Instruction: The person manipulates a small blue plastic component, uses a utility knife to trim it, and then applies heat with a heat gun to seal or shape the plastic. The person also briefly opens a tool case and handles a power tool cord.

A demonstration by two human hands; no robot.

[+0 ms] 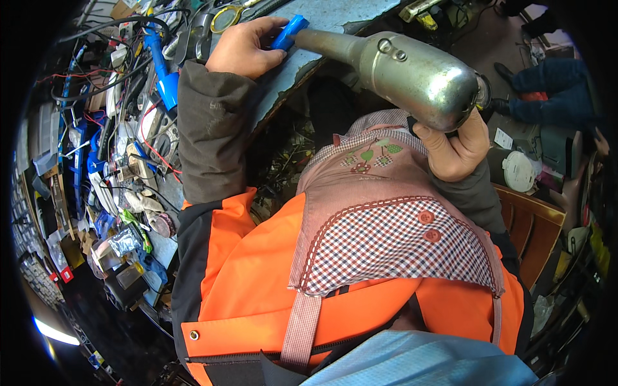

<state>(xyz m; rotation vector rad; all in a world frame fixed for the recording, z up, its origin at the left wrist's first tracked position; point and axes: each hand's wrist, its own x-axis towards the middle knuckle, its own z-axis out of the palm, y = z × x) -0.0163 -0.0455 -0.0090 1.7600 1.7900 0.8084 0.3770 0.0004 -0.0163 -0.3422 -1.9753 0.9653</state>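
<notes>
A worn, silvery, bottle-shaped metal body (418, 74) slants across the space before my chest. Two small round fittings sit on its upper side, and a narrow neck points left toward the bench. My right hand (454, 145) grips its rounded wide end from below, thumb along the near side; the other fingers are partly hidden behind it. At the neck's tip is a short blue plastic tube-like piece (290, 32), held by my left hand (248, 48) between thumb and fingers. Whether the blue piece is around the tip or only against it, I cannot tell.
A pale blue bench (290, 77) with a chipped edge lies under my left hand. Tangled cables, a blue funnel-ended tool (164, 80) and a yellow-rimmed magnifier (225, 18) crowd its left. Another person's legs (553, 90) are at far right, near a wooden chair (528, 225).
</notes>
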